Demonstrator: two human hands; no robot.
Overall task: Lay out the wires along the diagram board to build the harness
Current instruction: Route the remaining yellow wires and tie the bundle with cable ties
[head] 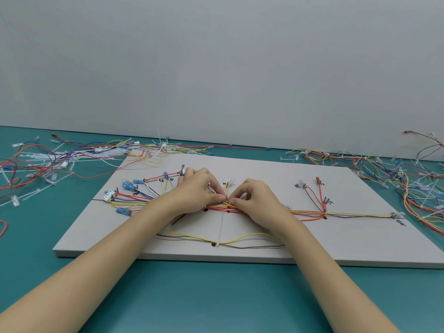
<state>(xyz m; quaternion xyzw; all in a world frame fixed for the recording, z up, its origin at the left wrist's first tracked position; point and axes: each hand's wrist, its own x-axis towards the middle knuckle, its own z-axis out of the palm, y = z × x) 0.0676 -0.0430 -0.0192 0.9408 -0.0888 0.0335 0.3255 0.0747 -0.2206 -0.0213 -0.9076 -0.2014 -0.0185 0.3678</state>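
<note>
A grey diagram board (264,239) lies on the teal table, with black route lines and pegs. A bundle of red, yellow and dark wires (305,213) runs along its middle line. Blue terminals (138,181) and a white connector (108,195) fan out at the left end. My left hand (200,191) and my right hand (254,198) meet at the board's centre. Both pinch the wire bundle near a yellow branch (225,189). A white cable tie (219,228) runs down from that spot to a looser yellow and dark wire loop (242,239).
A heap of loose wires and white cable ties (60,159) lies on the table left of the board. Another tangle of finished harnesses (394,176) lies at the right. A pale wall stands behind the table.
</note>
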